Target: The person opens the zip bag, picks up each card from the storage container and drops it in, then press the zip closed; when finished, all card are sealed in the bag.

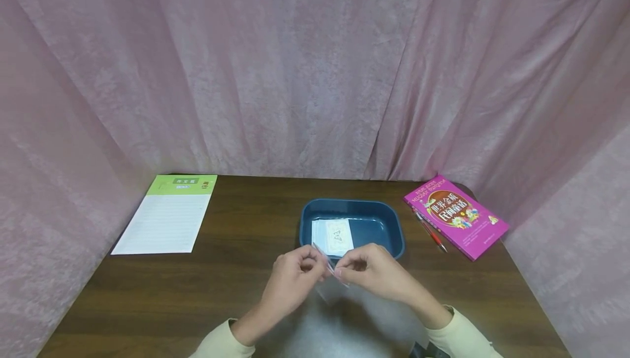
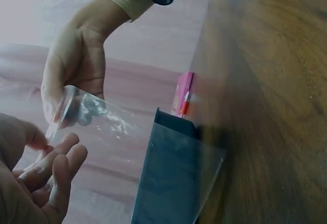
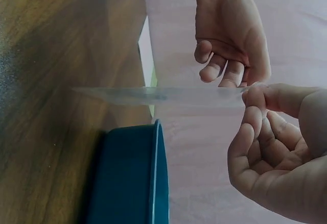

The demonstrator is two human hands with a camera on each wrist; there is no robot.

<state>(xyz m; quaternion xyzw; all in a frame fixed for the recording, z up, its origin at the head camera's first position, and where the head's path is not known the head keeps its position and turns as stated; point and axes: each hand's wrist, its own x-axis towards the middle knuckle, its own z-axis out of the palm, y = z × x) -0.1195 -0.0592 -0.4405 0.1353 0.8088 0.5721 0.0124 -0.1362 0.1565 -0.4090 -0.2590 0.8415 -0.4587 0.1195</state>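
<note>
Well apart, clear bag (image 2: 117,124) and “世界金质民间童话” book (image 1: 456,218)

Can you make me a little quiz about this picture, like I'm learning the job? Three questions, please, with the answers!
1. True or false: the left hand and right hand both hold the clear thin plastic bag.
2. From where the person sits, the white paper pad with a green top lies on which side of the dark blue rectangular basin?
a) left
b) right
c) inside it
3. Fill the gap: a ____ lies beside the bright pink paperback book.

Key:
1. True.
2. a) left.
3. Slim red pen.
</note>
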